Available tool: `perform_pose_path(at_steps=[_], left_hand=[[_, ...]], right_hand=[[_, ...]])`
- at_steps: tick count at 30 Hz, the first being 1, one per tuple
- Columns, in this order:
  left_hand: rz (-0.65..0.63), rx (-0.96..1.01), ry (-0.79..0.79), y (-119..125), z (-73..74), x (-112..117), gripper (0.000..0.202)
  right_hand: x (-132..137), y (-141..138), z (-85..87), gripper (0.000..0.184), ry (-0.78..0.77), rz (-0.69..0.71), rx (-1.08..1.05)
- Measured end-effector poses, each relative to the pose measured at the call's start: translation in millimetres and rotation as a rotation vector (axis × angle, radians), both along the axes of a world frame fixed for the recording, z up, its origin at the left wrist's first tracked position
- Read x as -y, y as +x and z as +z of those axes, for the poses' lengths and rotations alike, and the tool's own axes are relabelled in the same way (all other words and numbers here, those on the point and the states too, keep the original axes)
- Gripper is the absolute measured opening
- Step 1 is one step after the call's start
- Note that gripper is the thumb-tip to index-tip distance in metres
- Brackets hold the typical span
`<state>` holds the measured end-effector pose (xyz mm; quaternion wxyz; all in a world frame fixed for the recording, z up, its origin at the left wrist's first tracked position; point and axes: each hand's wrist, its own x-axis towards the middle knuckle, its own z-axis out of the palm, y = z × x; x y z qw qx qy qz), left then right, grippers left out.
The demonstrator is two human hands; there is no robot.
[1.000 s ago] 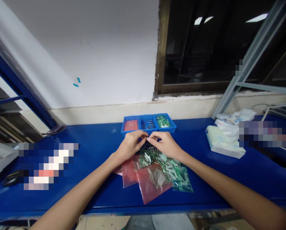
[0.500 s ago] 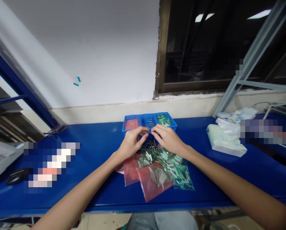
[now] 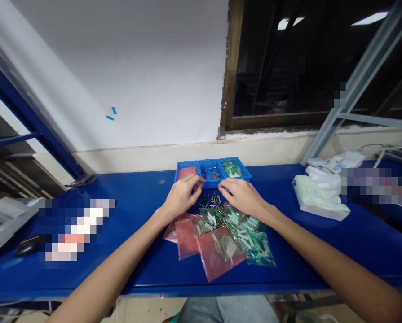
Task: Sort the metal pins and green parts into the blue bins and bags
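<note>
My left hand [image 3: 183,194] is curled in a loose pinch at the front of the left and middle blue bins. Opposite it, my right hand [image 3: 243,196] bends its fingers inward before the right bin. A gap separates the two hands; anything between their fingertips is too small to make out. The left bin [image 3: 176,172] holds red bags, the middle bin [image 3: 210,183] thin metal pieces, the right bin [image 3: 248,176] green bags. Below the hands lies a pile of small metal pieces [image 3: 215,200], with green bags [image 3: 251,240] and red bags [image 3: 217,264] nearer me.
A tissue pack [image 3: 318,202] rests on the blue table [image 3: 136,251] at right, with white items [image 3: 347,161] behind it. At left are a black mouse [image 3: 27,246] and a white tray [image 3: 8,229]. The wall [image 3: 147,80] rises behind the bins.
My hands, whose fingertips were nearly together in front of the middle bin, have moved apart to left and right. More of that bin and the loose metal pieces now shows.
</note>
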<state>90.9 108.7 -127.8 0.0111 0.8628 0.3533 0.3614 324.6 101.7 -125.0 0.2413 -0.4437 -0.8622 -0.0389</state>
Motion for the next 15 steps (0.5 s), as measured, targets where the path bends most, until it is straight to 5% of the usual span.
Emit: perform_pose_path(at_steps=[15], left_hand=[[-0.052,-0.427,-0.092,-3,-20.0,-9,0.035]], right_hand=[[5,-5,-20.2,0.024,-0.048,0.071,0.043]])
